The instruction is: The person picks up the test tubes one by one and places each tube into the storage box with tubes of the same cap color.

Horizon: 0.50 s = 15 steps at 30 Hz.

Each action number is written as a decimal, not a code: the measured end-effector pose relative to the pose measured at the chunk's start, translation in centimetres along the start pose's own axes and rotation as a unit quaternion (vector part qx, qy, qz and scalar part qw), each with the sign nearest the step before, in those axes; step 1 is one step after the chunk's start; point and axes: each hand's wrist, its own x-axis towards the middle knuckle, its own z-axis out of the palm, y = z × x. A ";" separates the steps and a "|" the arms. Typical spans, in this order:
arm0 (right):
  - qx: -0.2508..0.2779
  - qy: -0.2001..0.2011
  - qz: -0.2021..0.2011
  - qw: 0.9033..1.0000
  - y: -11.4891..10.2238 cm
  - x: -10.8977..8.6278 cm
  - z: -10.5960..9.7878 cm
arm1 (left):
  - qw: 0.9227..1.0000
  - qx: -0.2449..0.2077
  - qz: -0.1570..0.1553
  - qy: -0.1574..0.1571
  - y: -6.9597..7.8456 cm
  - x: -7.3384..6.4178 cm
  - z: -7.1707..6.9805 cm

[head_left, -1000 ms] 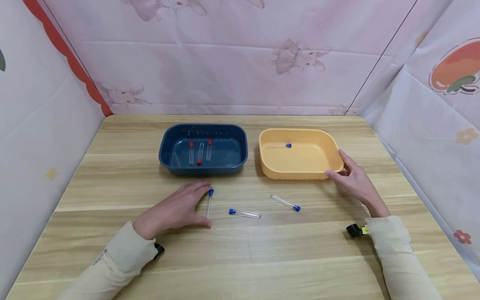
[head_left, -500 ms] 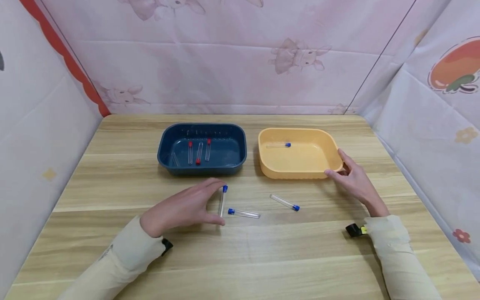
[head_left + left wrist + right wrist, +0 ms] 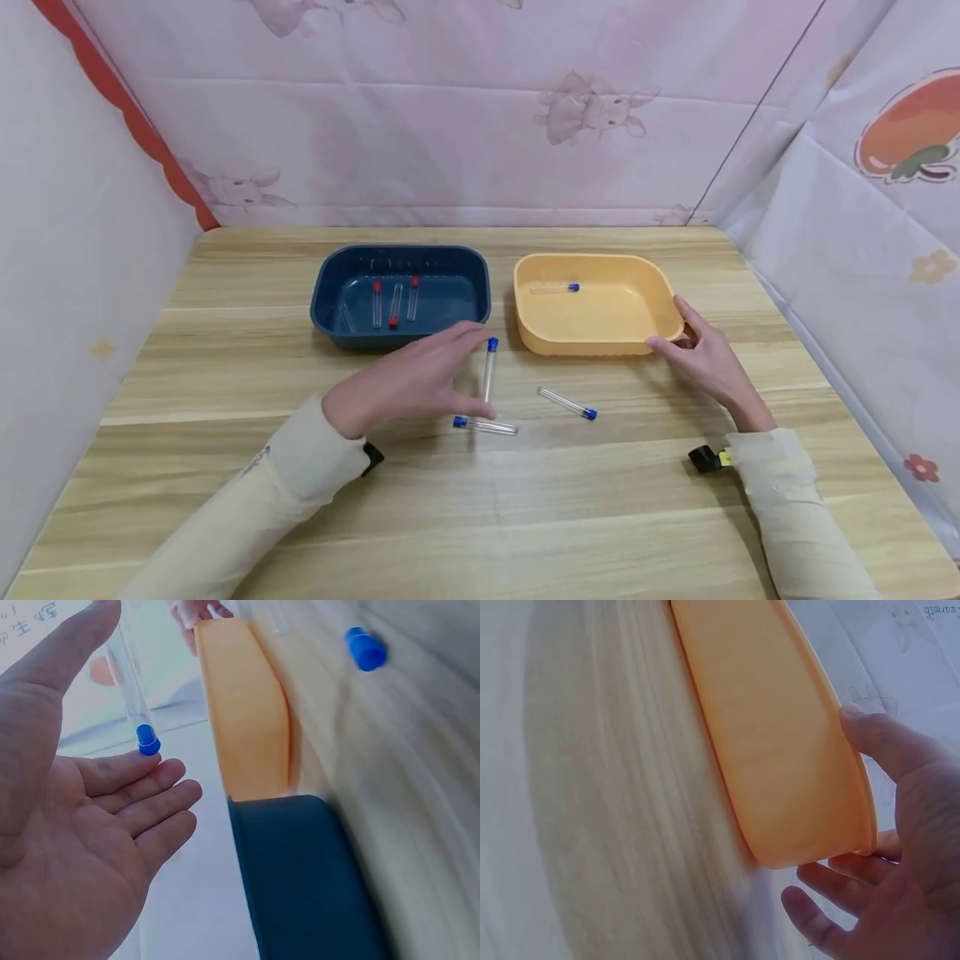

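My left hand (image 3: 412,375) pinches a clear test tube (image 3: 490,373) lengthwise, thumb at its bottom and index finger at the blue cap (image 3: 148,740). The tube is raised off the table, in front of the gap between the two bins. At the right, my right hand (image 3: 708,362) grips the near right corner of the yellow bin (image 3: 585,347), the thumb (image 3: 866,724) on its rim and the fingers round its side. Inside that bin lies one blue-capped tube (image 3: 555,288). Two more, a left tube (image 3: 491,427) and a right tube (image 3: 564,402), lie on the table.
A dark blue bin (image 3: 360,340) stands left of the yellow one, holding three red-capped tubes (image 3: 377,307). The wooden table (image 3: 525,525) meets a printed cloth wall (image 3: 450,158) at the back, with more cloth at both sides.
My left hand has lifted the blue-capped test tube and carried it right and away from me, over the left tube on the table. The right hand has stayed on the yellow bin.
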 end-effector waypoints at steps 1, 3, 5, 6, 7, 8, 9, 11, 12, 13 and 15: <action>0.001 0.000 0.000 1.000 0.0 0.0 0.0 | 1.000 -0.001 0.000 0.001 0.2 0.3 -0.1; 0.003 0.002 -0.001 1.000 0.1 0.0 0.0 | 1.000 0.000 -0.002 -0.001 0.6 1.0 -0.4; 0.006 0.006 -0.002 1.000 0.0 0.0 0.0 | 1.000 0.003 -0.001 -0.002 0.8 1.8 -0.6; 0.008 0.007 -0.002 1.000 0.0 0.0 0.1 | 1.000 0.002 0.000 -0.002 0.9 2.2 -0.7; 0.011 0.009 -0.003 1.000 0.0 0.0 0.1 | 1.000 0.003 0.002 -0.003 1.0 2.5 -0.8; 0.013 0.011 -0.003 1.000 -0.1 0.0 0.2 | 1.000 0.002 0.003 -0.003 1.1 2.9 -0.9; 0.015 0.013 -0.003 1.000 -0.2 0.0 0.2 | 1.000 0.000 0.005 -0.001 1.1 3.3 -0.9; 0.016 0.016 -0.004 1.000 -0.3 0.0 0.3 | 1.000 -0.009 0.008 0.001 1.2 4.1 -1.1; 0.017 0.016 -0.004 1.000 -0.3 0.0 0.3 | 1.000 -0.013 0.009 0.002 1.2 4.4 -1.2; 0.017 0.017 -0.003 1.000 -0.3 0.0 0.3 | 1.000 -0.016 0.008 0.003 1.3 4.8 -1.2; 0.015 0.018 -0.001 1.000 -0.3 -0.1 0.2 | 1.000 -0.020 0.008 0.006 1.4 5.6 -1.3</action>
